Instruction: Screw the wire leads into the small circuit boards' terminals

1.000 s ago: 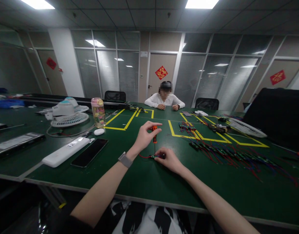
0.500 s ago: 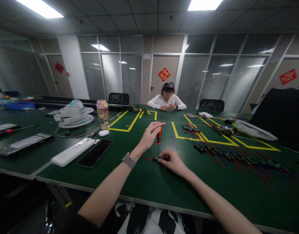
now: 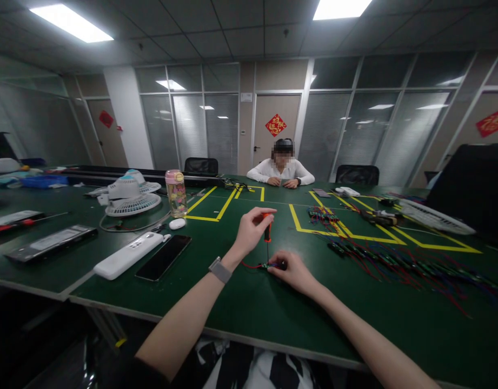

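Observation:
My left hand [image 3: 251, 232] pinches the top of a small orange-handled screwdriver [image 3: 267, 231] that stands upright, its tip down on a small wired part [image 3: 270, 265] on the green table [image 3: 240, 302]. A red wire runs left from that part. My right hand [image 3: 294, 272] rests on the table with its fingers pressed on the part, holding it in place. A grey watch sits on my left wrist.
A black phone [image 3: 164, 257] and a white power strip [image 3: 127, 255] lie to the left, with a bottle [image 3: 175, 193] and small fans [image 3: 129, 195] behind. Several red and blue wired parts [image 3: 394, 262] spread to the right. Another person [image 3: 281, 170] sits at the far side.
The view has shifted a little, so everything sits further right and lower. My left fingers have closed more tightly on the screwdriver's top. My right hand stays on the part.

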The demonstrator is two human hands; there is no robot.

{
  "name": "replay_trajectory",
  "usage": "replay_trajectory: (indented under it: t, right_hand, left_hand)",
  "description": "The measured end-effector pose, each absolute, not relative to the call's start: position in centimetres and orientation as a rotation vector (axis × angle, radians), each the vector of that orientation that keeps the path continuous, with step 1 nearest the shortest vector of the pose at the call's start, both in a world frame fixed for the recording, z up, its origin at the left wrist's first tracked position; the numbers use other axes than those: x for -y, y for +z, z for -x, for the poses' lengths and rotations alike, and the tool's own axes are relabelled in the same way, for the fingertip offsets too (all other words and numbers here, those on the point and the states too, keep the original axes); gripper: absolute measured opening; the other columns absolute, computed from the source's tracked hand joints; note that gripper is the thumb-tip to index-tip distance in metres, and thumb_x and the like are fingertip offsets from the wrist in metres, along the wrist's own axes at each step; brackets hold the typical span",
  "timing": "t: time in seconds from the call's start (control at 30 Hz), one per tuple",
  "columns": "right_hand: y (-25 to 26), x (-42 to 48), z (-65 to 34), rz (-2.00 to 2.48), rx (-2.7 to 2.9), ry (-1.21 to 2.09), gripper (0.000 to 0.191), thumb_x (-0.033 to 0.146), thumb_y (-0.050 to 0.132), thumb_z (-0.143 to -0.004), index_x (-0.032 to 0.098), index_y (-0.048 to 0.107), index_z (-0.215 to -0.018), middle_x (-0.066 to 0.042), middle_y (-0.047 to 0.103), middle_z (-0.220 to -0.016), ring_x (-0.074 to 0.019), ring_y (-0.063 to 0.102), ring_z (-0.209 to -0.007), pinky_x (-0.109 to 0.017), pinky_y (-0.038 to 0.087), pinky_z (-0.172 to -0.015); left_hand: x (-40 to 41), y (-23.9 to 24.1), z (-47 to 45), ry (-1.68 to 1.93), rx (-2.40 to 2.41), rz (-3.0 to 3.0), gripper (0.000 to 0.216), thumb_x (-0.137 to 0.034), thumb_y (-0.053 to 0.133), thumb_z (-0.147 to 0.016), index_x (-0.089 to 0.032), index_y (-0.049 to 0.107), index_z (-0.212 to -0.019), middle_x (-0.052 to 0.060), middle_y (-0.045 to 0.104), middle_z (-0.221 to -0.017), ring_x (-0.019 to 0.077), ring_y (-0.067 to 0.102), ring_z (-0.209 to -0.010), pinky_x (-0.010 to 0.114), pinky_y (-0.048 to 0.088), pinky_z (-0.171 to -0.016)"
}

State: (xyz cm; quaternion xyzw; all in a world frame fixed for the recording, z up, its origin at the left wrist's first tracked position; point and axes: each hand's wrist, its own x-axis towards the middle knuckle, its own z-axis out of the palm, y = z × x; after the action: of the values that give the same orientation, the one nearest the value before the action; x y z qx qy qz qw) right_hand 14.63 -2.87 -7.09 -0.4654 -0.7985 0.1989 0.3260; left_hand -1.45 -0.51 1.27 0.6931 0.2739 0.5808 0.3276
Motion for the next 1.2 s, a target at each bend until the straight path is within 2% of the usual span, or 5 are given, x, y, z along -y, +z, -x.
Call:
replay_trajectory:
  t: [0.53, 0.7, 0.87, 1.07, 1.2]
  right_hand:
    - [-6.51, 3.2, -14.34, 1.238, 2.095, 0.502, 0.008, 0.013, 0.068, -0.071, 0.013, 0.069, -0.079, -0.003, 0.063, -0.075, -0.0141, 0.055, -0.067, -0.024, 0.042, -0.063]
    - [-6.5, 3.21, -14.34, 1.258, 2.087, 0.5, 0.008, 0.013, 0.068, -0.07, 0.013, 0.07, -0.079, -0.003, 0.063, -0.072, -0.0138, 0.054, -0.065, -0.024, 0.041, -0.061]
    - [-6.46, 3.26, -14.4, 1.248, 2.09, 0.513, 0.008, 0.013, 0.068, -0.071, 0.013, 0.069, -0.079, -0.003, 0.063, -0.074, -0.0134, 0.055, -0.066, -0.024, 0.041, -0.062]
    - [-6.45, 3.23, -14.41, 1.245, 2.094, 0.511, 0.008, 0.013, 0.068, -0.071, 0.014, 0.069, -0.079, -0.002, 0.064, -0.073, -0.0136, 0.056, -0.067, -0.024, 0.042, -0.062]
    - [-6.74, 3.02, -14.47, 1.238, 2.089, 0.5, 0.008, 0.014, 0.068, -0.071, 0.014, 0.07, -0.079, -0.003, 0.064, -0.073, -0.0137, 0.056, -0.066, -0.024, 0.042, -0.062]
  left_hand:
    - [0.39, 1.36, 1.49, 1.317, -0.472, -1.767, 0.035, -0.033, 0.052, -0.087, -0.017, 0.063, -0.117, 0.01, 0.066, -0.106, 0.0196, 0.063, -0.098, 0.034, 0.049, -0.087]
    - [0.64, 1.31, 1.37, 1.517, -0.721, -1.907, 0.028, -0.033, 0.068, -0.076, -0.016, 0.071, -0.099, 0.007, 0.064, -0.095, 0.0152, 0.06, -0.083, 0.027, 0.048, -0.077]
    - [0.33, 1.24, 1.43, 1.404, -0.553, -1.83, 0.033, -0.033, 0.052, -0.088, -0.019, 0.065, -0.115, 0.01, 0.062, -0.112, 0.0186, 0.06, -0.1, 0.032, 0.048, -0.086]
    - [0.44, 1.21, 1.48, 1.519, -0.723, -1.905, 0.03, -0.034, 0.068, -0.077, -0.016, 0.071, -0.1, 0.006, 0.063, -0.09, 0.0153, 0.06, -0.081, 0.028, 0.049, -0.074]
    - [0.33, 1.17, 1.55, 1.508, -0.671, -1.943, 0.03, -0.033, 0.056, -0.086, -0.022, 0.068, -0.11, 0.007, 0.06, -0.107, 0.0168, 0.058, -0.097, 0.029, 0.047, -0.085]
